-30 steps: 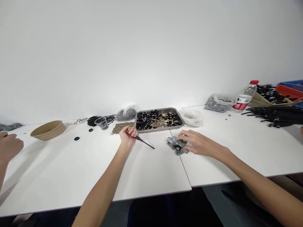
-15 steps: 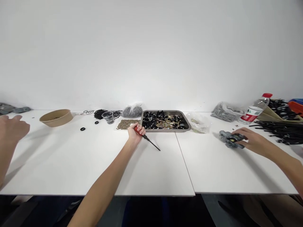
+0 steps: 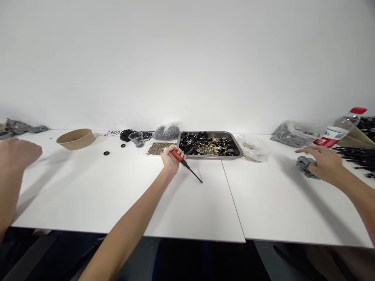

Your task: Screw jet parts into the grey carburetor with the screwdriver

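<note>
My left hand (image 3: 173, 159) is closed around the red handle (image 3: 176, 155) of a screwdriver. Its dark shaft (image 3: 195, 175) points toward me and to the right, over the white table. At the right, my right hand (image 3: 329, 166) grips a small grey moulded part (image 3: 304, 164) with one finger stretched out above it. The palm and fingers hide part of that piece. Behind my left hand are a metal tray (image 3: 238, 153) with black parts and brass-coloured screws, and a heap of small brass-coloured pieces (image 3: 158, 148).
A co-worker's hand (image 3: 22, 154) is at the far left. Along the wall are a brown paper bowl (image 3: 74, 142), a clear cup (image 3: 136, 140), black rings (image 3: 106, 153), clear bags (image 3: 166, 131) of small parts, a red-capped bottle (image 3: 336, 130) and black rods (image 3: 354, 158).
The view has turned slightly left. My right hand has moved right with the grey part, which has turned, and one finger has lifted. My left hand keeps the screwdriver in much the same pose.
</note>
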Demonstrator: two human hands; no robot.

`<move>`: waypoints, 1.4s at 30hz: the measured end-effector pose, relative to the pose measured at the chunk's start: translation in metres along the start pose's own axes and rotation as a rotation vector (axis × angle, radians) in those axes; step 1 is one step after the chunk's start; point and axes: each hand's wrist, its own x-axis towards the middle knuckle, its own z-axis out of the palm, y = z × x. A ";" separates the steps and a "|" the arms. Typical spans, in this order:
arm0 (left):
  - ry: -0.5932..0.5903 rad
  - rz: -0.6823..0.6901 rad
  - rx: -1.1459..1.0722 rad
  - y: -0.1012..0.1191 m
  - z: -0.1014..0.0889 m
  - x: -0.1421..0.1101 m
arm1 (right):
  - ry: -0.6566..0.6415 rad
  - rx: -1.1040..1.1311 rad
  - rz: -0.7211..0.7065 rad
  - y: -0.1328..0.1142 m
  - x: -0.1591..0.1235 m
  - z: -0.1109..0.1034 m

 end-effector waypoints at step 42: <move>-0.683 0.509 1.797 -0.050 -0.017 -0.010 | -0.538 0.640 -0.388 -0.216 0.118 0.054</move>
